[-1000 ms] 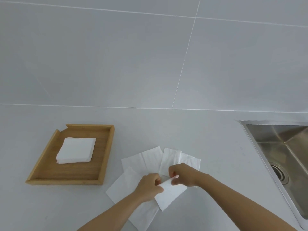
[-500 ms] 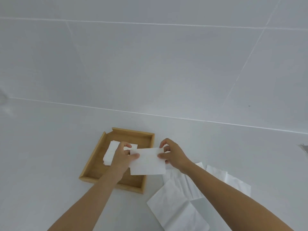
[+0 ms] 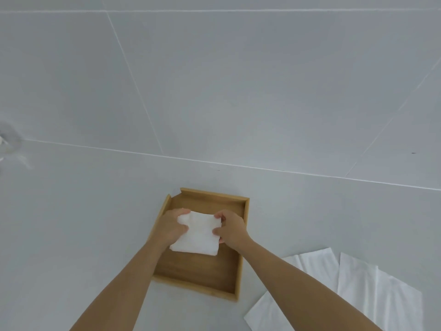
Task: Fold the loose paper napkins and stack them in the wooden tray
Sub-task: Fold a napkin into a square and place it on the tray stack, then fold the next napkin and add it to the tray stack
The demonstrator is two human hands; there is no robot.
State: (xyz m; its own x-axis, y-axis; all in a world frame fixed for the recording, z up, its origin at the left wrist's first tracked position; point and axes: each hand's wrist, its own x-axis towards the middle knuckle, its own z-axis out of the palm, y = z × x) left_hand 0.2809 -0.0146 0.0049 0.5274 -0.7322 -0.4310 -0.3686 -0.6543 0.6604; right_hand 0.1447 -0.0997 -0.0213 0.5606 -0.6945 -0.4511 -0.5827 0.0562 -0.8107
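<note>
A wooden tray (image 3: 210,197) sits on the white counter just in front of me. Inside it lies a stack of folded white napkins (image 3: 198,235). My left hand (image 3: 170,226) grips the stack's left side, with the thumb on top. On the right side, my right hand (image 3: 230,229) pinches the top folded napkin's edge between thumb and fingers. Both hands are over the tray. Loose unfolded napkins (image 3: 358,283) lie on the counter to the right of the tray, partly hidden by my right forearm.
A white tiled wall (image 3: 214,80) rises behind the counter. A blurry pale object (image 3: 7,139) shows at the far left edge.
Both hands carried the folded napkin from above the loose pile leftward into the tray and lowered it onto the stack. My view swung left, so the sink is out of frame.
</note>
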